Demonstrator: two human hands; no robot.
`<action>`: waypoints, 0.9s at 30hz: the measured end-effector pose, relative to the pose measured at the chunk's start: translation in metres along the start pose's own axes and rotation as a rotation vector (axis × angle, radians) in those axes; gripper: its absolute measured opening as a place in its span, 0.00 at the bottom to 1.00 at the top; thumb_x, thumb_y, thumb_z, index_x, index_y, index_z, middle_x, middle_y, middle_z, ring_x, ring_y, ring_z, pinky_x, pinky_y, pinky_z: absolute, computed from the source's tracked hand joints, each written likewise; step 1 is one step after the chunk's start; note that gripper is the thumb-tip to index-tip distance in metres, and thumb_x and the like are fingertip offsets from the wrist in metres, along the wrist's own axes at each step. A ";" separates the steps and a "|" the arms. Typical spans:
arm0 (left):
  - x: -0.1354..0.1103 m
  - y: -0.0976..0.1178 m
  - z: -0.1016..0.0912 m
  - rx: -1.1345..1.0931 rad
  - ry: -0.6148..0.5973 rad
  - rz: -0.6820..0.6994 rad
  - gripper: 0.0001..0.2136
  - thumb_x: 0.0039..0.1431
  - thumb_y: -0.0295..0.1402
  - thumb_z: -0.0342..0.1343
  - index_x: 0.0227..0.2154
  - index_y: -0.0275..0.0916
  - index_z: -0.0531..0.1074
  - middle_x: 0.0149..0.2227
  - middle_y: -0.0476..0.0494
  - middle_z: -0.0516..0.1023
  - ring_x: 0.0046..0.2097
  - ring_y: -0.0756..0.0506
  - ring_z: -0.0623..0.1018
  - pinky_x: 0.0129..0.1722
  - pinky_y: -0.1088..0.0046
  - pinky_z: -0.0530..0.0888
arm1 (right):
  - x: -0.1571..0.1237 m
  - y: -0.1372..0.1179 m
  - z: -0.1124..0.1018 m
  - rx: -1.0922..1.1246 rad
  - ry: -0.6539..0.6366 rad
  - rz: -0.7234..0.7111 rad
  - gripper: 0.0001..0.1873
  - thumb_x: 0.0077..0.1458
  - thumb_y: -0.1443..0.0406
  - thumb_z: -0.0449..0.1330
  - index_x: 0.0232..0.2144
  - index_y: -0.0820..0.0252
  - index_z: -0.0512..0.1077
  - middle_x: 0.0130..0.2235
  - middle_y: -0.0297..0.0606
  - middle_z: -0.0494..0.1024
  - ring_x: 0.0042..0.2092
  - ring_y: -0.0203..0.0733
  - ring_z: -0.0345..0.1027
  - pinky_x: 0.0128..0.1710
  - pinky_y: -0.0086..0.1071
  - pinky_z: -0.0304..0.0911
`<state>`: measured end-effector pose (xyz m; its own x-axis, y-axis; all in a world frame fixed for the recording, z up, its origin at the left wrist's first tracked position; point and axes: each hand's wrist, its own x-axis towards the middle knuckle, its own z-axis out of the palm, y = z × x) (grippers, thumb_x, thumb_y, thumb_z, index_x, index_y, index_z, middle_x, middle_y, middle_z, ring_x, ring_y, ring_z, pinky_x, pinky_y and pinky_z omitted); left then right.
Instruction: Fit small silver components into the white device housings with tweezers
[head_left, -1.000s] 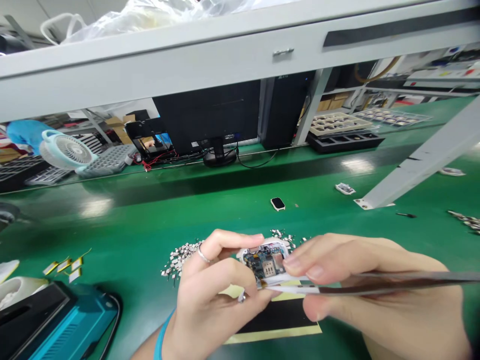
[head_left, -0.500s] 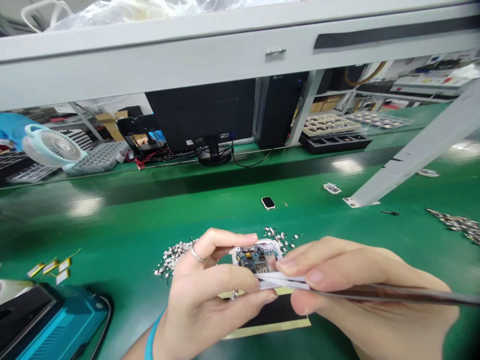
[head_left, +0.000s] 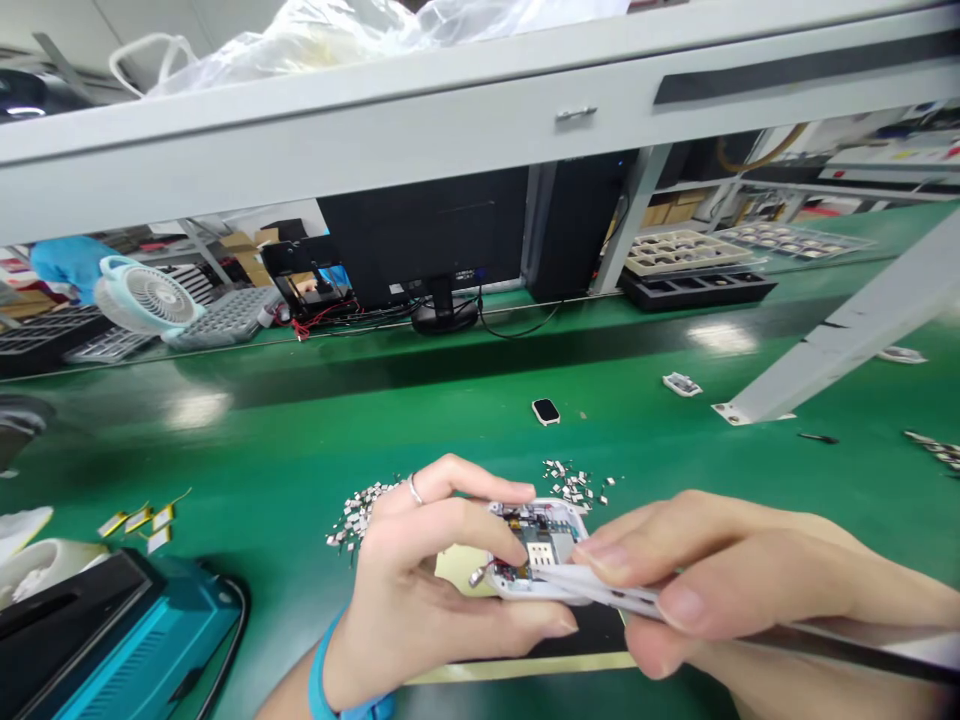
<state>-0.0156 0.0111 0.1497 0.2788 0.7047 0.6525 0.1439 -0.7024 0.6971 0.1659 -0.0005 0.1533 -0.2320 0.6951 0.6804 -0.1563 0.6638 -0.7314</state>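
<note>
My left hand (head_left: 442,570), with a ring and a blue wristband, grips a white smartwatch case (head_left: 541,512) by its edges. The case lies open, showing a circuit board (head_left: 556,546) with a metal card slot and thin wires. A small silver part (head_left: 478,577) hangs on wires at its left side. In my right hand (head_left: 720,580) is a pair of tweezers (head_left: 622,596), pinched between thumb and fingers. Their white tips reach into the lower part of the case, by the board. Under the hands lies a black mat (head_left: 577,635) with yellowish edges.
Small metal parts lie in a left pile (head_left: 360,512) and a right pile (head_left: 574,483). Beyond them is a watch (head_left: 546,411). Yellow batteries (head_left: 139,521) and a teal machine (head_left: 142,630) sit left. A slanted shelf post (head_left: 840,330) stands right; a monitor (head_left: 435,240) is behind.
The view has shifted slightly. The case is tilted more toward me, so more of the board shows. The tweezers' tips have moved from the case's near edge to inside it.
</note>
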 end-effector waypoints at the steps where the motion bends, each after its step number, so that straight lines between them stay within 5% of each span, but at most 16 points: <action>1: 0.000 0.000 0.000 -0.003 0.001 -0.001 0.11 0.37 0.33 0.66 0.22 0.36 0.69 0.34 0.44 0.74 0.30 0.48 0.75 0.27 0.77 0.73 | 0.000 0.001 -0.003 0.001 -0.059 -0.014 0.11 0.56 0.63 0.52 0.37 0.53 0.73 0.31 0.36 0.77 0.34 0.41 0.73 0.31 0.30 0.71; 5: -0.001 -0.001 0.000 -0.023 -0.021 -0.006 0.12 0.37 0.33 0.66 0.23 0.36 0.69 0.34 0.45 0.74 0.30 0.49 0.76 0.27 0.79 0.73 | -0.001 0.002 -0.011 -0.032 -0.207 -0.037 0.13 0.57 0.65 0.50 0.43 0.53 0.71 0.36 0.38 0.77 0.38 0.42 0.72 0.37 0.31 0.71; 11: 0.000 -0.002 -0.001 -0.044 -0.021 -0.010 0.12 0.37 0.33 0.67 0.23 0.36 0.70 0.34 0.45 0.74 0.32 0.48 0.76 0.28 0.77 0.74 | -0.009 0.001 0.001 -0.104 0.014 -0.038 0.10 0.55 0.65 0.53 0.36 0.53 0.74 0.32 0.33 0.78 0.33 0.38 0.73 0.34 0.27 0.71; 18: 0.002 -0.001 0.000 -0.054 -0.014 -0.010 0.11 0.37 0.33 0.66 0.22 0.36 0.70 0.33 0.43 0.74 0.32 0.47 0.77 0.28 0.77 0.75 | -0.018 0.002 0.000 -0.216 0.031 -0.042 0.07 0.51 0.67 0.57 0.33 0.52 0.74 0.31 0.35 0.78 0.33 0.41 0.74 0.35 0.28 0.71; 27: 0.003 0.001 0.001 0.000 0.016 0.037 0.12 0.36 0.35 0.67 0.23 0.36 0.71 0.33 0.44 0.76 0.31 0.48 0.77 0.30 0.78 0.74 | -0.010 0.010 -0.027 -0.246 -0.329 -0.203 0.16 0.52 0.69 0.56 0.45 0.54 0.67 0.34 0.38 0.78 0.38 0.43 0.73 0.36 0.26 0.70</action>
<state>-0.0142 0.0120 0.1522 0.2687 0.6800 0.6822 0.1338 -0.7278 0.6727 0.1926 0.0067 0.1405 -0.5190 0.4459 0.7293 -0.0068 0.8510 -0.5251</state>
